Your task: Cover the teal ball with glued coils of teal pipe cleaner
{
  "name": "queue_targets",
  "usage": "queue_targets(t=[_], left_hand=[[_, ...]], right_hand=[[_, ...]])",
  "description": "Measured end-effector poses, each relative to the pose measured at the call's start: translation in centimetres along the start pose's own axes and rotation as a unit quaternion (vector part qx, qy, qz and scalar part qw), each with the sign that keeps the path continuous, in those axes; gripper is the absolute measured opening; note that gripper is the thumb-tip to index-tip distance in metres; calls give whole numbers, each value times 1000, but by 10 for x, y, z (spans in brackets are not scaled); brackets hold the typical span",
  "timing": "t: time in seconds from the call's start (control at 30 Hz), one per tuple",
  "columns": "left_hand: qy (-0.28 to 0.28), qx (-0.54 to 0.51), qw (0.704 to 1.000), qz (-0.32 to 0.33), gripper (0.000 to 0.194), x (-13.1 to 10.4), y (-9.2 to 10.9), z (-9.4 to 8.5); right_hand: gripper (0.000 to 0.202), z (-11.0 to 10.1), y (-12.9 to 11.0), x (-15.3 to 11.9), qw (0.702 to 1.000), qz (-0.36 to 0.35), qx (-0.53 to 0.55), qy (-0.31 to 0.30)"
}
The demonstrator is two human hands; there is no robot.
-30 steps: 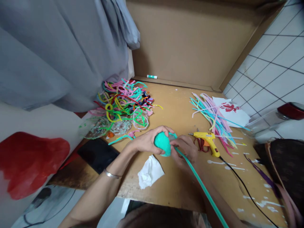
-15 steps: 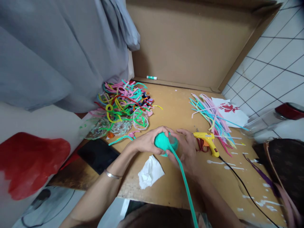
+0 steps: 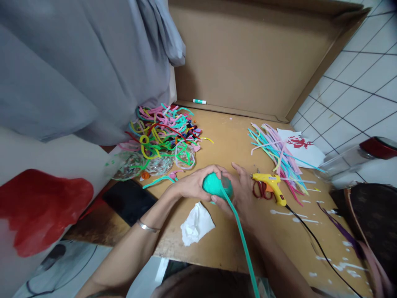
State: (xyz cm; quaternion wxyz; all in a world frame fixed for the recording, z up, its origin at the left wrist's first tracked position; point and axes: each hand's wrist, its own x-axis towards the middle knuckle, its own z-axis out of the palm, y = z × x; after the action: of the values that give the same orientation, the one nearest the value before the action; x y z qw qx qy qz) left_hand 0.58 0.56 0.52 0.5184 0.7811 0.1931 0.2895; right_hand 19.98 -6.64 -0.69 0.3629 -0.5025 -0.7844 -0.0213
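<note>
Fingers of my left hand [image 3: 194, 183] clamp the green ball [image 3: 211, 184], my right hand [image 3: 244, 194] cups it with fingers apart, and guiding the green strip [image 3: 241, 231] needs a pinch.

White-tiled wall [image 3: 356, 82] right, grey curtain [image 3: 77, 62] left, wooden table [image 3: 226, 140] between.

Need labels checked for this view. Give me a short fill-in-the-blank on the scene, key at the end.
From the green ball in the left hand, a green strip runs toward the ____ edge of the picture. The metal bracelet is on the ____ wrist. The glue gun has a ____ body. The crumpled tissue is ____ in colour.

Missing words: bottom; left; yellow; white
</note>
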Motion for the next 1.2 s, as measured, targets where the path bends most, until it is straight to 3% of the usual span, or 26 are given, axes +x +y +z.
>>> queue_targets(t=[0.4, 1.03, 1.2], left_hand=[[3, 3, 1000, -16, 51, 0, 2, 0], [-1, -2, 1000, -19, 51, -1, 3, -1], [4, 20, 999, -48, 54, -1, 1, -2]], right_hand=[[54, 6, 1, -1, 996, 50, 79, 9], [55, 3, 0, 2, 996, 32, 77, -15], [52, -9, 0, 2, 991, 30, 126, -20]])
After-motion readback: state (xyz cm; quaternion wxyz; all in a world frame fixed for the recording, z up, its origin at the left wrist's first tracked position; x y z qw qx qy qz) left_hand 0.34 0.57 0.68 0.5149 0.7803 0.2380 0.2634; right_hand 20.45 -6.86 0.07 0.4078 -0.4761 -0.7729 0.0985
